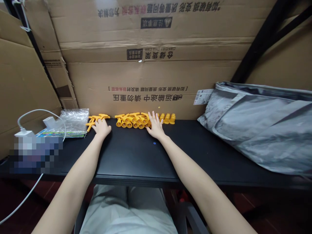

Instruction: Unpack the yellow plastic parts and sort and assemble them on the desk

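Observation:
My left hand [101, 128] lies with its fingers spread over several yellow T-shaped plastic pieces [104, 116] at the back left of the black table. My right hand [156, 126] is also spread, its palm edge against the right end of a stack of yellow plastic pieces [130, 120]. Those stacked pieces have T-shaped ends and round, hollow bell-like mouths facing me. Just right of my right hand stand several yellow cup-like pieces [172, 119] with wider bases. My fingers partly hide the pieces beneath them. Neither hand grips anything that I can make out.
A clear plastic bag [74, 121] and a white charger [25, 135] with a cable are at the left. A large grey bag [263, 126] fills the right side. Cardboard [151, 71] walls the back of the black table [136, 156]. A small blue dot [154, 143] lies on it.

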{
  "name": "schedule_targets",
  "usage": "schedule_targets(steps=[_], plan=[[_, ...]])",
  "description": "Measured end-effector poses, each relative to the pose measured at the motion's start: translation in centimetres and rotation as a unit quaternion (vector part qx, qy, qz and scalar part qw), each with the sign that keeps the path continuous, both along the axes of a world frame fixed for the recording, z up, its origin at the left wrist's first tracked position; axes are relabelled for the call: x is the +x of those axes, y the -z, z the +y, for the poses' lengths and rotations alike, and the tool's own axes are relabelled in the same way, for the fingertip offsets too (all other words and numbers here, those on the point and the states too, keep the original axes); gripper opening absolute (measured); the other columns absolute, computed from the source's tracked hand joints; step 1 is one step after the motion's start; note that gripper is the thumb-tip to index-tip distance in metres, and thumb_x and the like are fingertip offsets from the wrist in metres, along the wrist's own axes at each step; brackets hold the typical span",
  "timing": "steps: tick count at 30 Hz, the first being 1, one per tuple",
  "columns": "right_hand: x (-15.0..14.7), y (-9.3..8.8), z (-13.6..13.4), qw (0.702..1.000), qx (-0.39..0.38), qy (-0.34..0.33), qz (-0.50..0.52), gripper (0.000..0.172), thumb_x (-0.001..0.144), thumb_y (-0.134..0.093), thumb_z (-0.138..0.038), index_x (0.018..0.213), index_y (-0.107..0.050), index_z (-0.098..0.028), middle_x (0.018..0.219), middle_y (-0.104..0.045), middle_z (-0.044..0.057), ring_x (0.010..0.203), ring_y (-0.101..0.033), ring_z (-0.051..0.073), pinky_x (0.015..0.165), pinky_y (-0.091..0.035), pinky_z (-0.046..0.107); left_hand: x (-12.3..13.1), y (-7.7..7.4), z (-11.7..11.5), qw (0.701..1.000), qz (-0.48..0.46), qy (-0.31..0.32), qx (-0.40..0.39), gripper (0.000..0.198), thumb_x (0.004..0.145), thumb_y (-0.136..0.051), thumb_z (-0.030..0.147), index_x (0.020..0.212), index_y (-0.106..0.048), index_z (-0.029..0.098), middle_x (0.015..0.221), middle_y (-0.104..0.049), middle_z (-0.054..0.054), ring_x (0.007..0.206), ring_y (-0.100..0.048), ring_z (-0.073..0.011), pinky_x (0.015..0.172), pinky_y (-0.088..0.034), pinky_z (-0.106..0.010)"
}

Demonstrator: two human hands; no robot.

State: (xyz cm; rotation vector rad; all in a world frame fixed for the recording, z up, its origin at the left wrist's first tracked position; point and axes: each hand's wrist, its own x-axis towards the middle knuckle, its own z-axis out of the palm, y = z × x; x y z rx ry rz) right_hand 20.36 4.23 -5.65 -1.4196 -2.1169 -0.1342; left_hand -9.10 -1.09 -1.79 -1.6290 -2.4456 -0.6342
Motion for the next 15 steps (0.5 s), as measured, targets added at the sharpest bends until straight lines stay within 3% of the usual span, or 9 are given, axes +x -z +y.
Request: schedule_targets(steps=[3,7,15], plan=[[0.0,0.1,0.1,1.000,0.003,0.008,-0.004,0.090,0.082,-0.051,-0.025,0.156,0.000,-0.029,0.163,-0.003,0.009,0.148,-0.003,0.036,0.109,-0.012,0.072,-1.4,0.5,0.4,0.998,-0.034,-0.050,-0.015,0.060,0.075,-0.059,0.031,0.132,-0.046,0.015,0.149,-0.035,-0.023,0.140,-0.025,-0.0428,0.105,-0.027,-0.067],[0.2,0.4,0.4,1.000,0.007,0.010,0.001,0.090,0.082,-0.050,-0.025,0.156,0.001,-0.030,0.163,-0.003,0.009,0.148,-0.004,0.037,0.108,-0.013,0.073,-2.7,1.0,0.7,0.994,-0.068,-0.081,-0.011,0.064,0.073,-0.060,0.033,0.133,-0.044,0.016,0.150,-0.032,-0.022,0.138,-0.030,-0.0418,0.105,-0.029,-0.063],[0.2,0.2,0.2,1.000,-0.009,0.007,0.012,0.088,0.082,-0.050,-0.024,0.156,-0.002,-0.028,0.163,-0.003,0.009,0.148,-0.003,0.036,0.109,-0.011,0.072,-2.7,0.6,0.4,0.998,-0.066,-0.016,0.000,0.054,0.079,-0.050,0.022,0.132,-0.045,0.013,0.149,-0.033,-0.019,0.137,-0.034,-0.0350,0.105,-0.037,-0.050]])
